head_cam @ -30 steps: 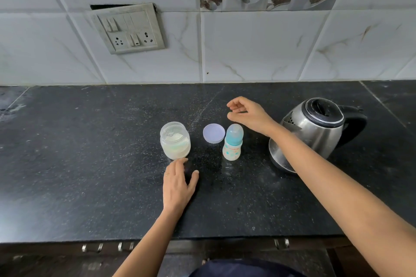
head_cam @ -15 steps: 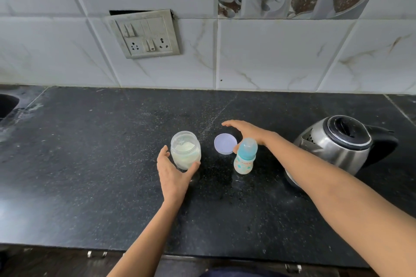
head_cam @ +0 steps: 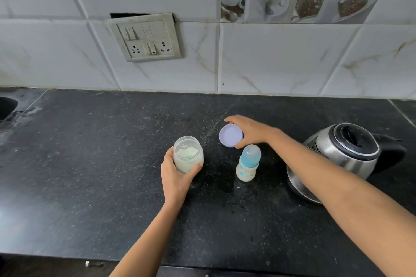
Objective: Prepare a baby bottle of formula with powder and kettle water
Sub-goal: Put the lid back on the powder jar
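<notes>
on the bottle (head_cam: 245, 176), illegible orange lettering (head_cam: 249, 170)

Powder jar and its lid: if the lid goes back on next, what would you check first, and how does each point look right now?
1. Powder jar upright on the counter: ok.
2. Left hand grips the jar: ok.
3. Right hand pinches the lid: ok.
4. Jar rim free of powder: cannot tell.
5. Baby bottle upright and capped, not between lid and jar: ok.
6. Kettle off to the side: ok.
</notes>
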`<state>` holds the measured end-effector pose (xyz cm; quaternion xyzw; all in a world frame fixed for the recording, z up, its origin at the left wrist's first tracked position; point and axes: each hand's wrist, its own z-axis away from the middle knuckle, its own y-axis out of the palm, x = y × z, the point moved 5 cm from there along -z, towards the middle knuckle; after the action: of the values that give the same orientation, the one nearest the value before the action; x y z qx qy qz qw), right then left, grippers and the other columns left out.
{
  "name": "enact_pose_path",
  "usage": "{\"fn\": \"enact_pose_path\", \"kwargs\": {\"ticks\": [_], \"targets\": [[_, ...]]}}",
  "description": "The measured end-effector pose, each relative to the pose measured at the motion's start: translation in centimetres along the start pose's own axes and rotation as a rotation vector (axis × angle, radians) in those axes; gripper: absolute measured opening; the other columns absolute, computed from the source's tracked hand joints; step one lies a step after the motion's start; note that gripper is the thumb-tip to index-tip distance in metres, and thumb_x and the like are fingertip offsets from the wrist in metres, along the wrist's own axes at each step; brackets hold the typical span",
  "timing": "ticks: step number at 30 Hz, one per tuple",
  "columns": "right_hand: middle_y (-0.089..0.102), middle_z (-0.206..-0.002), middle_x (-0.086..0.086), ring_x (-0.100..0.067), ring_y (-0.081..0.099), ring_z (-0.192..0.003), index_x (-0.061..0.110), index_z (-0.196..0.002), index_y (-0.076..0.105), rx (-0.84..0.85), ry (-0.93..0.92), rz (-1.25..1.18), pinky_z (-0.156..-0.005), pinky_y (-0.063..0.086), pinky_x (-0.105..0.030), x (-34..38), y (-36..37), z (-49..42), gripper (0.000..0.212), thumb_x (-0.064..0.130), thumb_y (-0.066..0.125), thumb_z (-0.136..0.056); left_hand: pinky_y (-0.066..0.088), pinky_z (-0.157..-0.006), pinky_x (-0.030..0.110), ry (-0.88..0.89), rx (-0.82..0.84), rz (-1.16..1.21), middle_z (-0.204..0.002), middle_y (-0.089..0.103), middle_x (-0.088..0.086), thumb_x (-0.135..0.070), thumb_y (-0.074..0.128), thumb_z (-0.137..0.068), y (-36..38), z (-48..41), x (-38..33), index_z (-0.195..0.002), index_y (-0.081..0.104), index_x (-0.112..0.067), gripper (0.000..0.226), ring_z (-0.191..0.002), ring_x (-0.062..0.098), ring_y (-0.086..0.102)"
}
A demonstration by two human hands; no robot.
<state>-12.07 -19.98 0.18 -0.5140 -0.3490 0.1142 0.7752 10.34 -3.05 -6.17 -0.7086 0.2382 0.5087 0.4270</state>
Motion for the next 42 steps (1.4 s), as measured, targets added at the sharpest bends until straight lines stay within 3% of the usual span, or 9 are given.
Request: {"fn": "enact_pose_path", "kwargs": {"ticks": [3, 7, 13, 18, 22, 26, 29, 37, 42], "targets": [[0.039, -0.144, -0.002, -0.021, 0.037, -0.13, 0.024, -0.148, 0.024, 0.064, -0.133, 0.323, -0.097, 0.039, -0.038, 3.9, -2.8, -1.2, 0.096, 0.021, 0.08, -0.07, 0.047, -0.091, 0.033, 0.008, 0.022, -0.015, -0.116, 0.049, -0.033, -0.059, 0.081, -0.051, 0.4, -0.1, -0.4, -0.12, 0.037, -0.054, 0.082, -0.11, -0.006, 0.047], [0.049, -0.128, 0.0, -0.021, 0.041, -0.121, 0.027, -0.143, 0.03, 0.158, -0.318, 0.499, -0.087, 0.046, -0.04, 10.5, -3.2, -2.5, 0.094, 0.023, 0.081, -0.064, 0.045, -0.086, 0.026, 0.011, 0.043, 0.002, -0.116, 0.051, -0.031, -0.062, 0.081, -0.051, 0.9, 0.1, -0.7, -0.118, 0.036, -0.057, 0.081, -0.109, -0.006, 0.048], [0.044, -0.122, 0.001, -0.021, 0.045, -0.105, 0.02, -0.137, 0.035, 0.277, -0.418, 0.322, -0.079, 0.043, -0.034, 15.9, -1.3, -3.3, 0.085, 0.022, 0.081, -0.065, 0.043, -0.081, 0.021, 0.023, 0.081, 0.013, -0.116, 0.052, -0.031, -0.065, 0.08, -0.052, 0.6, 0.0, -1.0, -0.121, 0.035, -0.057, 0.083, -0.108, -0.008, 0.048], [0.048, -0.119, 0.001, -0.017, 0.046, -0.105, 0.018, -0.126, 0.047, 0.322, -0.406, 0.261, -0.08, 0.044, -0.033, 17.3, 0.3, -3.2, 0.068, 0.019, 0.08, -0.067, 0.044, -0.083, 0.015, 0.086, 0.107, 0.017, -0.12, 0.053, -0.029, -0.052, 0.079, -0.061, 0.6, -0.1, -1.5, -0.13, 0.038, -0.049, 0.081, -0.111, -0.003, 0.052], [0.048, -0.118, -0.001, -0.017, 0.046, -0.103, 0.02, -0.123, 0.051, 0.308, -0.398, 0.314, -0.076, 0.044, -0.033, 17.5, 0.7, -2.9, 0.061, 0.022, 0.078, -0.068, 0.05, -0.084, 0.037, 0.065, 0.115, -0.016, -0.113, 0.057, -0.02, -0.055, 0.077, -0.061, 0.8, -0.4, -1.0, -0.122, 0.046, -0.043, 0.07, -0.106, 0.007, 0.055], [0.047, -0.113, -0.002, -0.019, 0.044, -0.095, 0.025, -0.122, 0.052, 0.191, -0.334, 0.423, -0.059, 0.035, -0.028, 17.4, 1.5, -2.6, 0.055, 0.031, 0.074, -0.072, 0.051, -0.084, 0.041, 0.055, 0.092, -0.035, -0.11, 0.057, -0.025, -0.057, 0.075, -0.06, 0.7, -0.3, -0.9, -0.121, 0.044, -0.047, 0.07, -0.103, 0.003, 0.055], [0.046, -0.116, -0.003, -0.023, 0.042, -0.098, 0.027, -0.126, 0.051, 0.151, -0.277, 0.439, -0.064, 0.043, -0.034, 17.3, 2.3, -2.5, 0.055, 0.028, 0.07, -0.075, 0.052, -0.084, 0.04, 0.046, 0.08, -0.014, -0.111, 0.057, -0.024, -0.055, 0.076, -0.061, 0.8, -0.1, -1.1, -0.12, 0.044, -0.048, 0.067, -0.103, 0.002, 0.056], [0.045, -0.128, 0.0, -0.015, 0.038, -0.113, 0.021, -0.127, 0.06, 0.254, -0.374, 0.24, -0.094, 0.043, -0.039, 17.5, 1.7, -1.9, 0.06, 0.003, 0.07, -0.071, 0.038, -0.077, 0.012, 0.008, 0.063, 0.037, -0.114, 0.046, -0.041, -0.053, 0.08, -0.053, 0.1, 0.0, -1.5, -0.111, 0.032, -0.07, 0.077, -0.106, -0.02, 0.044], [0.047, -0.131, -0.001, -0.019, 0.033, -0.124, 0.018, -0.114, 0.065, 0.351, -0.57, 0.365, -0.1, 0.039, -0.039, 18.0, 2.0, -1.7, 0.048, -0.005, 0.068, -0.072, 0.046, -0.077, 0.02, 0.022, 0.112, -0.007, -0.111, 0.055, -0.022, -0.055, 0.077, -0.053, 0.0, -0.9, -1.2, -0.117, 0.047, -0.043, 0.071, -0.101, 0.0, 0.055]]}}
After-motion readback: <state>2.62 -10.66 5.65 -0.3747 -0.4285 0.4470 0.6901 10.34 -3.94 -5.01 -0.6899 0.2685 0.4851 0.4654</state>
